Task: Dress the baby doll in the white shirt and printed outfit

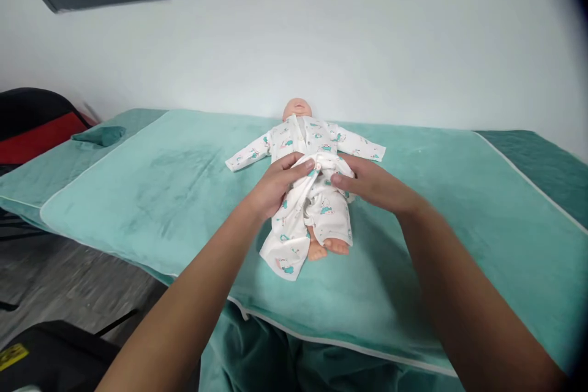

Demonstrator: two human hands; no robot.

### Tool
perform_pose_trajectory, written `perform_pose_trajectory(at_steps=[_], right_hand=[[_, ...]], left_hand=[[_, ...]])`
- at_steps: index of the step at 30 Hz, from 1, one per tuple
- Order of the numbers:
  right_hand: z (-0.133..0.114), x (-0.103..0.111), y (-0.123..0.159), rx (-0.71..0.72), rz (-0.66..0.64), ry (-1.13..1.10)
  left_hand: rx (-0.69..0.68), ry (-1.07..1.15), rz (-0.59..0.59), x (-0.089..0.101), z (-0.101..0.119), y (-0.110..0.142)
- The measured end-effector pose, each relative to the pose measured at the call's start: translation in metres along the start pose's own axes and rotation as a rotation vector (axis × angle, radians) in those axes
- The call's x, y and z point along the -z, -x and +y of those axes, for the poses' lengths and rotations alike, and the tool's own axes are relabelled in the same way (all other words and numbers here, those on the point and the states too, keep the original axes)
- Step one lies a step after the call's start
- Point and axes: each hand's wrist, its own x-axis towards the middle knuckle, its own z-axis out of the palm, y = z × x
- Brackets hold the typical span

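Note:
A baby doll lies on its back in a white printed top, its sleeves spread to both sides. Matching white baby pants lie over its lower body. One pant leg covers a leg of the doll, with the bare feet showing near the hems; the other leg hangs flat beside it. My left hand pinches the waistband on its left side, thumb on top. On the opposite side, my right hand grips the waistband, its thumb over the cloth and its other fingers partly hidden.
The doll rests on a bed with a teal plush cover edged in white piping. Behind it stands a white wall. At the left are a black and red chair and a dark bag-like object with a yellow label.

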Motion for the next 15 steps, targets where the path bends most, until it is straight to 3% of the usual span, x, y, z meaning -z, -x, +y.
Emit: perform_pose_trajectory(at_steps=[2,4,7,11,15], right_hand=[[-0.009,-0.006,-0.014,-0.024,-0.092,0.042],[-0.001,-0.018,-0.024,-0.018,-0.044,-0.018],[0.025,-0.035,-0.029,-0.058,0.069,-0.287],[0.046,-0.042,-0.026,-0.114,0.068,-0.528],[0.044,-0.038,-0.024,-0.092,0.041,-0.573]], left_hand=[[-0.042,0.014,0.063,-0.009,-0.002,-0.003],[-0.078,0.005,0.125,-0.013,-0.002,-0.005],[-0.106,-0.126,0.188,-0.013,-0.002,-0.006],[-0.074,-0.250,0.177,-0.007,-0.007,-0.002],[-0.023,-0.110,0.176,0.000,-0.011,-0.003]])
